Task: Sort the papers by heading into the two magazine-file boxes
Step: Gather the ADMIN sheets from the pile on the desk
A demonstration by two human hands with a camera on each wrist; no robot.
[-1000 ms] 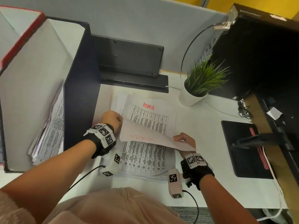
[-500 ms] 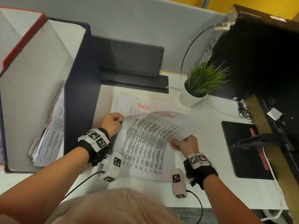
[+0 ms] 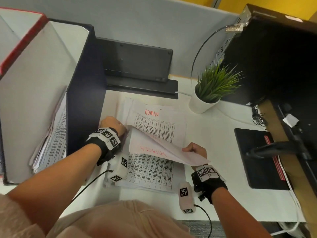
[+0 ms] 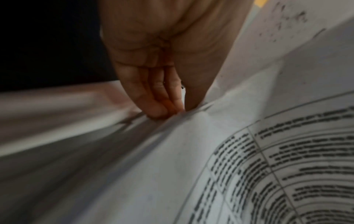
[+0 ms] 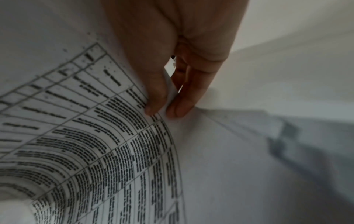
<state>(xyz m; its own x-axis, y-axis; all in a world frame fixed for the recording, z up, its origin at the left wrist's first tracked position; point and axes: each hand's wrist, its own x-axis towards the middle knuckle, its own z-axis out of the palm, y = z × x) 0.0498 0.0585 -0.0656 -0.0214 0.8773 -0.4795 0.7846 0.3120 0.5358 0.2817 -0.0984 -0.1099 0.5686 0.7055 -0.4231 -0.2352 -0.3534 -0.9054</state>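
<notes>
Both hands pinch the lifted sheet [image 3: 163, 152], left hand [image 3: 113, 124], right hand [image 3: 195, 150]; a second page from the stack [image 3: 154, 172] could cling and get misfiled

Thin matt printed paper forms the stack [image 3: 151, 170] beside the smooth matt cardboard file box [image 3: 34, 100], on a smooth white laminate desk [image 3: 214, 152].

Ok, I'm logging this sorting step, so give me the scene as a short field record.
held item: white printed sheet, lifted, red heading showing through its back
left hand: grips the sheet's left edge
right hand: pinches its right edge
stack: white paper pile on the desk, top page headed ADMIN
box: dark magazine-file box left of the pile, papers inside
</notes>
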